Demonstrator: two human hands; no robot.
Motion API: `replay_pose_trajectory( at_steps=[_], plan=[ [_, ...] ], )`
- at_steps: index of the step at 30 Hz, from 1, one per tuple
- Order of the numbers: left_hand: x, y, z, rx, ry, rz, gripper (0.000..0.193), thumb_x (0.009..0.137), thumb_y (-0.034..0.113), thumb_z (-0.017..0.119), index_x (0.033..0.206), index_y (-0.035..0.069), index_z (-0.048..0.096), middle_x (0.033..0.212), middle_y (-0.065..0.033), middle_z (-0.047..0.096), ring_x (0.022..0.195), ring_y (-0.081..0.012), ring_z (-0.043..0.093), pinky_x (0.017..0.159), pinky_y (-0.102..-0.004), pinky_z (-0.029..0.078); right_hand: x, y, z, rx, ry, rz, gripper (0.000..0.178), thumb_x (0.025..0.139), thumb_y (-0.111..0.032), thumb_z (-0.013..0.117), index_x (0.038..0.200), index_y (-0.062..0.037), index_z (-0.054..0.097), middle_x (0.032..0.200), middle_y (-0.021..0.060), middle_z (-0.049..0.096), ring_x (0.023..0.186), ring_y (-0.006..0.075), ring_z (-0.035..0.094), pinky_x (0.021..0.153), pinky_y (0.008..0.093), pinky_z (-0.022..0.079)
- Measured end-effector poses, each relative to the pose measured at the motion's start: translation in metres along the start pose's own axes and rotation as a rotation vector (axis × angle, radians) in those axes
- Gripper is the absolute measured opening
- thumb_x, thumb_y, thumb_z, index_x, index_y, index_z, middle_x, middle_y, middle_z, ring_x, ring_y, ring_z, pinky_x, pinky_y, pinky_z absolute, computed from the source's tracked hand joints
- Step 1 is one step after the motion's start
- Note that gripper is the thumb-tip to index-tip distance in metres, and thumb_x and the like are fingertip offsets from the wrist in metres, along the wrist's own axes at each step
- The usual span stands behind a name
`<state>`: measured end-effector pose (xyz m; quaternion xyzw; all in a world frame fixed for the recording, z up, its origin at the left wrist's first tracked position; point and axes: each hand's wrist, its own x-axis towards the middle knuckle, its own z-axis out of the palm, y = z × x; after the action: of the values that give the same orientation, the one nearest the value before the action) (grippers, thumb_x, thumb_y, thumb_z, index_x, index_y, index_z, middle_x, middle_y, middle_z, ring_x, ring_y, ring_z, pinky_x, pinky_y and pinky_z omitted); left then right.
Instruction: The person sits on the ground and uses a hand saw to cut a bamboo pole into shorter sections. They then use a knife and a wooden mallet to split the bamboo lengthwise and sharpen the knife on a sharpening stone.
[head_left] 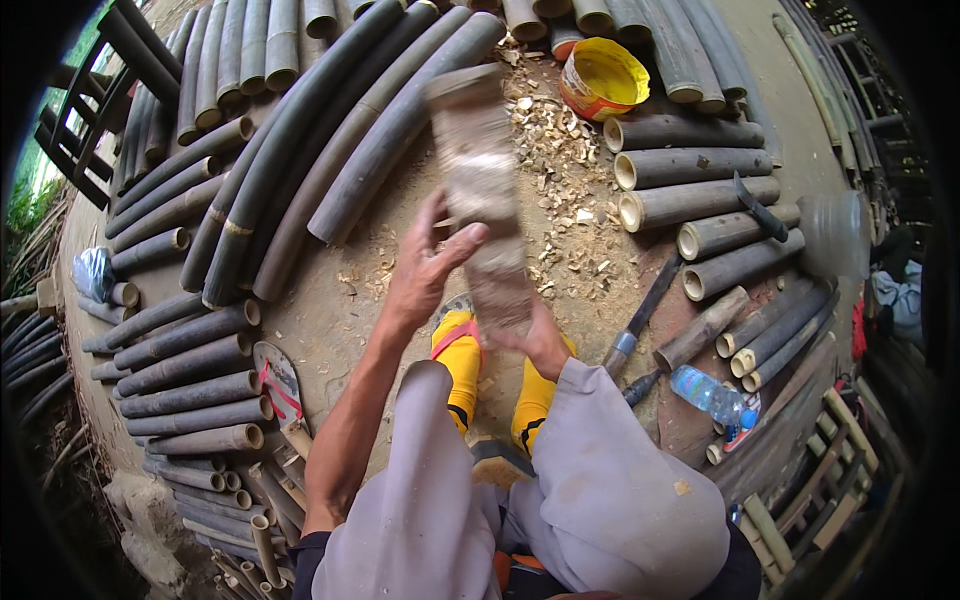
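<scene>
Gripping the near end of a bamboo length (485,195), the right hand (545,345) closes low around it just beyond the knees, while the left hand (425,270) lies against the left side of the same piece a little farther up, fingers spread and thumb laid across its face; whether that hand is fully clasped cannot be told, as the piece is blurred. Long axis: the bamboo length runs from the right grip, near, up and slightly left toward the far side of the scene, its far end standing over a scatter of wood chips (560,160) on the ground. Both hands thus sit at the near third of the piece, the right nearer its end, the left nearer its middle; the free far portion extends well away from both. Below the grips, two feet in yellow socks (460,360) flank the near end. To the right, apart from the hands, a dark-handled tool (635,320) lies on the ground, with a plastic water bottle (712,395) farther right. Stacked bamboo poles (300,150) ring the work area, and a yellow tub (603,78) sits at the far side.
</scene>
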<state>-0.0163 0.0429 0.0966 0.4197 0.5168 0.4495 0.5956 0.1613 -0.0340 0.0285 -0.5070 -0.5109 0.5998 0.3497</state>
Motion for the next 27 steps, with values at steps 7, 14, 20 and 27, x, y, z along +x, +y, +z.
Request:
replay_pose_trajectory(
  at_steps=[7, 14, 20, 27],
  plan=[
    [0.006, -0.101, 0.032, 0.478, -0.066, -0.121, 0.056, 0.078, 0.025, 0.077, 0.123, 0.000, 0.057, 0.112, -0.0161, 0.063, 0.100, -0.0241, 0.061, 0.087, -0.0362, 0.050, -0.003, 0.029, -0.060, 0.463, 0.369, 0.326, 0.032, 0.086, -0.021, 0.068, 0.111, -0.0017, 0.063, 0.094, 0.0046, 0.068, 0.079, 0.0096, 0.063, 0.071, 0.0266, 0.052],
    [-0.009, -0.147, 0.051, 0.588, -0.030, -0.078, 0.059, 0.073, 0.019, 0.078, 0.123, -0.001, 0.054, 0.112, -0.0181, 0.058, 0.104, -0.0304, 0.059, 0.091, -0.0392, 0.048, -0.026, 0.053, -0.063, 0.150, 0.505, 0.372, 0.044, 0.082, -0.023, 0.076, 0.114, 0.0001, 0.055, 0.093, 0.0089, 0.067, 0.077, 0.0121, 0.063, 0.066, 0.0285, 0.053],
    [-0.016, -0.124, 0.045, -0.028, -0.047, -0.419, 0.057, 0.083, 0.027, 0.073, 0.129, 0.002, 0.050, 0.118, -0.0133, 0.058, 0.101, -0.0237, 0.060, 0.086, -0.0370, 0.050, -0.024, 0.050, -0.050, 0.149, 0.372, 0.049, 0.054, 0.083, -0.029, 0.076, 0.119, 0.0037, 0.054, 0.101, 0.0123, 0.067, 0.089, 0.0183, 0.064, 0.080, 0.0319, 0.051],
    [-0.010, -0.109, 0.041, -0.411, 0.062, -0.449, 0.048, 0.081, 0.004, 0.072, 0.124, -0.001, 0.051, 0.104, -0.0096, 0.066, 0.086, -0.0155, 0.066, 0.078, -0.0290, 0.055, -0.012, 0.045, -0.052, -0.014, 0.213, 0.382, 0.059, 0.088, -0.038, 0.067, 0.134, -0.0049, 0.049, 0.110, 0.0131, 0.062, 0.102, 0.0284, 0.060, 0.089, 0.0397, 0.048]
  ],
)
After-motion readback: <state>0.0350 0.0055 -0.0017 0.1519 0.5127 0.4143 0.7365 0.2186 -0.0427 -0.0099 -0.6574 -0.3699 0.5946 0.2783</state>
